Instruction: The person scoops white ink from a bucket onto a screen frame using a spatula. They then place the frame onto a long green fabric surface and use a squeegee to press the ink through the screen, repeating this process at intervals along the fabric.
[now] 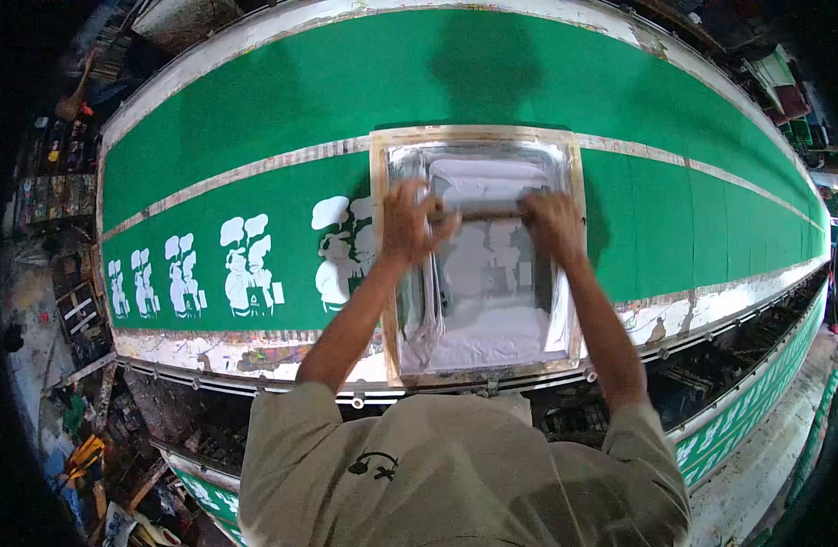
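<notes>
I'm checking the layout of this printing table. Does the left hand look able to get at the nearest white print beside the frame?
Probably yes: the left hand grips the squeegee inside the frame, and the white print lies just beyond the frame's left edge on the green cloth, nothing between.

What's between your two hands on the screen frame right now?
In the head view, the squeegee handle spans the gap between the left hand and the right hand, both gripping its ends above the white ink on the screen frame.

Inside the wooden screen frame, both hands and the squeegee span the mesh, blocking its upper half. Left of the frame, white prints cover the green fabric; right of it, the fabric lies bare.
</notes>
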The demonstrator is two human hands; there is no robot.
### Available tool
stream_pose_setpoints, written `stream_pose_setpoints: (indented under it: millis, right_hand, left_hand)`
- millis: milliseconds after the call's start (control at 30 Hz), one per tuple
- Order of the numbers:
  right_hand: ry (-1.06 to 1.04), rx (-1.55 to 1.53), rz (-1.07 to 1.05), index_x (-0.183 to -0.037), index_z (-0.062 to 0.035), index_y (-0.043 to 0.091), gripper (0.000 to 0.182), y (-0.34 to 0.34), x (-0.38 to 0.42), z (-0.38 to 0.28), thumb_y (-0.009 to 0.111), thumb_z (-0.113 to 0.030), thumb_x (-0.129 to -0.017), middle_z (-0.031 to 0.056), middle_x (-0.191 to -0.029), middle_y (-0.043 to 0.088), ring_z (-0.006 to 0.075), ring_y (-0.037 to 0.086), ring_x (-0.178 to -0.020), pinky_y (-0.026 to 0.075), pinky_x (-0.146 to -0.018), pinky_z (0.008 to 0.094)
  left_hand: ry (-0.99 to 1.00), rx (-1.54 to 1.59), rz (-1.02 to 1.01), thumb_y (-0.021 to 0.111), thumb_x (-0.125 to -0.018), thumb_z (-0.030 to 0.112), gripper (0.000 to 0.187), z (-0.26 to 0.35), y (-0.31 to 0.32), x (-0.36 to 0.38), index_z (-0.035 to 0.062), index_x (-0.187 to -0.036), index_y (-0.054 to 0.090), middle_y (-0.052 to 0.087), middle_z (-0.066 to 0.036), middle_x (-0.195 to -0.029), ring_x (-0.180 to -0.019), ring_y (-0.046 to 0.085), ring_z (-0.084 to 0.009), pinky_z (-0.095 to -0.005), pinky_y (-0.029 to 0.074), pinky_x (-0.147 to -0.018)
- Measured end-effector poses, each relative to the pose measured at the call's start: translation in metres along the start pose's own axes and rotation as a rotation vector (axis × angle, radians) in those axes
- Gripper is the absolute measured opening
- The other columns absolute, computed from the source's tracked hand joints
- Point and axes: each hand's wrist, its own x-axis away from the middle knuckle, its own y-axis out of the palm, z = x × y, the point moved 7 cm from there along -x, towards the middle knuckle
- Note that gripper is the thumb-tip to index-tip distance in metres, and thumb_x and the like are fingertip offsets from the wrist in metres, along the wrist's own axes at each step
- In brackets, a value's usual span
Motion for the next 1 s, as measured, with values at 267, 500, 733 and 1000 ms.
stream_pose_setpoints:
  millis: [267,500,733,1000]
  right_hand:
    - [0.146,-0.122,0.121,-0.095,-0.0102,0.074,0.024,0.047,0.043,-0.018,0.085,-0.019,-0.075,0.0116,-0.091,0.069,0.0351,0.068,-0.091,0.053,-0.077,0.0513]
    - [0.05,-0.17,0.057,-0.102,-0.012,0.073,0.033,0.059,0.241,-0.078,0.087,-0.024,-0.074,0.0078,-0.099,0.068,0.0319,0.067,-0.097,0.051,-0.079,0.0513]
    - [-0.079,-0.243,-0.059,-0.094,-0.0127,0.076,0.015,0.025,0.209,-0.069,0.078,-0.017,-0.08,0.0072,-0.089,0.069,0.0322,0.067,-0.095,0.051,-0.081,0.0492]
    - [-0.094,-0.059,0.24,-0.114,-0.0177,0.073,0.035,0.055,0.18,-0.041,0.077,-0.011,-0.079,0.0018,-0.119,0.071,0.0251,0.065,-0.11,0.047,-0.089,0.0483]
  left_hand:
    - [-0.174,-0.026,0.132,0.067,-0.094,0.039,0.035,0.016,0.036,0.083,0.0061,-0.107,0.063,0.069,-0.013,-0.095,-0.093,0.067,-0.0371,-0.0497,0.044,-0.081]
    - [-0.224,-0.04,0.06,0.071,-0.094,0.038,0.039,0.12,0.011,0.259,0.0039,-0.113,0.066,0.07,-0.014,-0.098,-0.095,0.069,-0.037,-0.0505,0.047,-0.088]
    - [-0.692,-0.203,0.233,0.073,-0.092,0.031,0.038,0.015,-0.023,0.212,0.0004,-0.112,0.063,0.065,-0.021,-0.101,-0.093,0.063,-0.0416,-0.0505,0.052,-0.083]
    - [-0.821,0.131,-0.018,0.075,-0.083,0.014,0.042,-0.017,-0.011,0.218,-0.0023,-0.115,0.053,0.061,-0.027,-0.1,-0.097,0.063,-0.0418,-0.052,0.051,-0.086]
